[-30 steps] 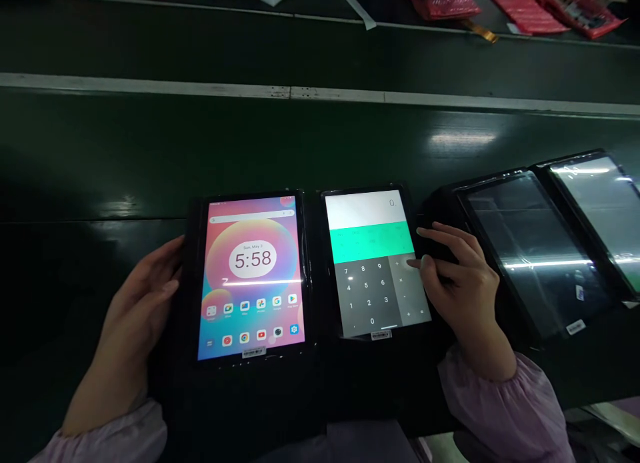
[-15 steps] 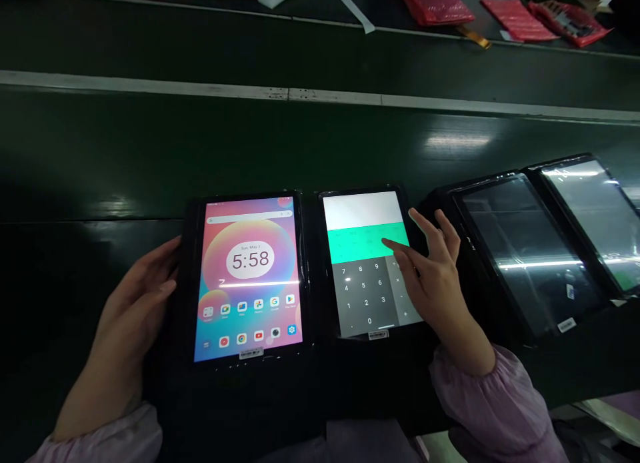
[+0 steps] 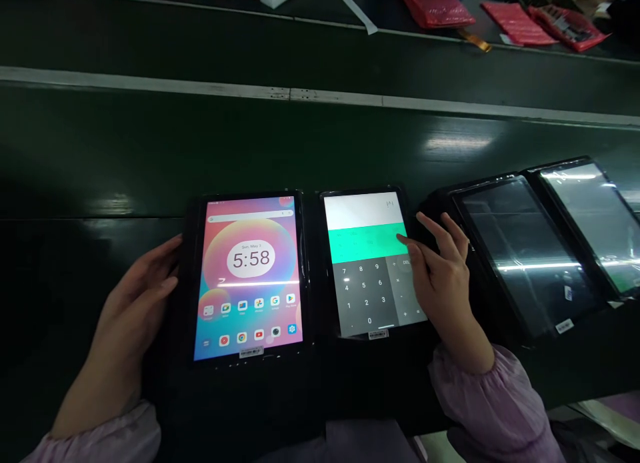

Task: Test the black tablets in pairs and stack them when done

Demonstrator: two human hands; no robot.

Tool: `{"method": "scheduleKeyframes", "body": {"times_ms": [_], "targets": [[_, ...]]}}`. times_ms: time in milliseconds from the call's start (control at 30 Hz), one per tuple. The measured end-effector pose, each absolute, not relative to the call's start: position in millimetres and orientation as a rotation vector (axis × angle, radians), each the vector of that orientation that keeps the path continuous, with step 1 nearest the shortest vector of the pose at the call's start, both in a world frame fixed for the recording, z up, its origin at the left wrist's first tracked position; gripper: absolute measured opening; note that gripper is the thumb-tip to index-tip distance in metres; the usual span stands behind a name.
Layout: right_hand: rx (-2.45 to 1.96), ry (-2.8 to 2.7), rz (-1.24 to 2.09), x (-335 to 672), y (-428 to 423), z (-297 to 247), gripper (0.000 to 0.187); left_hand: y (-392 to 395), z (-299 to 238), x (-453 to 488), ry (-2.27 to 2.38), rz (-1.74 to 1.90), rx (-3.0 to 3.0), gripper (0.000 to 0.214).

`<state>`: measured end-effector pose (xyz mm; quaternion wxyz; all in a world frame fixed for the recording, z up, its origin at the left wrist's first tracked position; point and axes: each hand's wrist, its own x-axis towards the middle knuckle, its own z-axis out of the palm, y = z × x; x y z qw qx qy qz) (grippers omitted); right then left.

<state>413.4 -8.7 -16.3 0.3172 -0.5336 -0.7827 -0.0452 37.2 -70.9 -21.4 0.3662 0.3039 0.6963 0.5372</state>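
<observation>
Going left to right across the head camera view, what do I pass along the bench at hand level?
Left hand, tablet showing a 5:58 clock, tablet showing a calculator, dark-screened tablet, second dark-screened tablet.

**5:58 and "Sun, May 3" on one tablet, calculator keys on the next**

The left tablet (image 3: pixel 247 316) shows a clock (image 3: pixel 251 258) reading 5:58 under "Sun, May 3". The calculator tablet (image 3: pixel 367 213) has keys (image 3: pixel 363 293) for 0 to 9, ÷, ×, −, +, = and DEL. The figure on its display (image 3: pixel 364 209) is too small to read, as are the app labels (image 3: pixel 259 311) and the barcode stickers (image 3: pixel 251 352) below the screens.
</observation>
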Motion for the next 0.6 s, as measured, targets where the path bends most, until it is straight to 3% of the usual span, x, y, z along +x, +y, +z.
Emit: {"method": "scheduleKeyframes", "body": {"times_ms": [267,600], "targets": [[-1.147,-2.205,0.052,390.2,-24.0,1.5,0.027,-71.8,-24.7,33.2,1.815,1.37,0.741,0.074],[-1.154,-2.337,0.119,367.2,-33.8,-5.1,0.03,-73.4,-25.6,32.1,1.793,1.333,0.756,0.067]]}}
